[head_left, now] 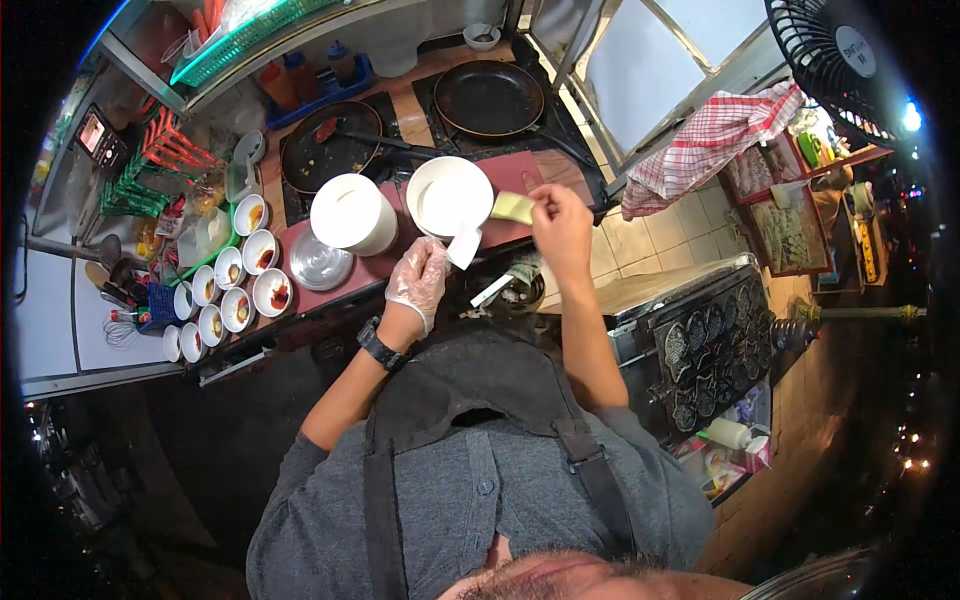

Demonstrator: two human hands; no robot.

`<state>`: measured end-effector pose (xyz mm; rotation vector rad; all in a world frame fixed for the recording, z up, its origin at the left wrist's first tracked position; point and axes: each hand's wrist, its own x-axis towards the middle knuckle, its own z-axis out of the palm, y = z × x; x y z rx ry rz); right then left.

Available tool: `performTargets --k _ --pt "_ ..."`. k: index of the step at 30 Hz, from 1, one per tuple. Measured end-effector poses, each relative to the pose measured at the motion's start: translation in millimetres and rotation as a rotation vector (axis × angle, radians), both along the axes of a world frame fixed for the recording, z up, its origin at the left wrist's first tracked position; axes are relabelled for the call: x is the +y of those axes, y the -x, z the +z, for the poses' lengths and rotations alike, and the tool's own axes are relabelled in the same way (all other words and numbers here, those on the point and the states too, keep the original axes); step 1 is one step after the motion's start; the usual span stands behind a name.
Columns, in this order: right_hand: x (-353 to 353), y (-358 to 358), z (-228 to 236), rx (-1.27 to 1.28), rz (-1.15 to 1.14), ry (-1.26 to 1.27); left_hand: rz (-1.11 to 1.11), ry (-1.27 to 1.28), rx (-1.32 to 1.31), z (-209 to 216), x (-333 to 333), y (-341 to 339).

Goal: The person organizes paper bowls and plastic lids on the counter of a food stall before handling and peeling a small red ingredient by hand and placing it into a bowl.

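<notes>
My left hand (418,280), in a clear plastic glove, pinches a small white paper-like piece (464,247) beside the near rim of a white round tub (450,197). To the right, my bare right hand (562,222) has its fingers closed on a pale yellow-green strip (513,208), whose far end meets the tub's right side. A second white round container (352,214), seemingly a stack, stands just left of the tub. Clear plastic lids (319,263) lie by its lower left. All of these rest on a reddish board (509,172) along the counter's front edge.
Several small white bowls (271,292) with red and yellow contents crowd the left. Behind are two dark pans (488,98), one holding a red-ended utensil. A black mould grill (705,345) stands at my right; a checked cloth (710,150) and a fan (838,62) are farther back.
</notes>
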<state>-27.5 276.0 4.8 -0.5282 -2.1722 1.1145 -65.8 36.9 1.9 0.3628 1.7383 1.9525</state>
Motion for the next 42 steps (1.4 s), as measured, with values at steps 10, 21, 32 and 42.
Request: performTargets --k 10,21,32,42 --pt "-29 -12 21 -0.064 0.508 -0.1 0.088 -0.008 -0.264 -12 -2 2" --pt "-53 -11 4 -0.07 0.626 -0.23 0.132 -0.133 -0.369 1 -7 6" --pt "-44 -2 9 -0.121 0.58 -0.103 0.291 0.004 0.007 -1 -10 6" --pt "-28 -16 39 0.021 0.611 -0.001 0.286 0.072 0.334 -3 -16 16"
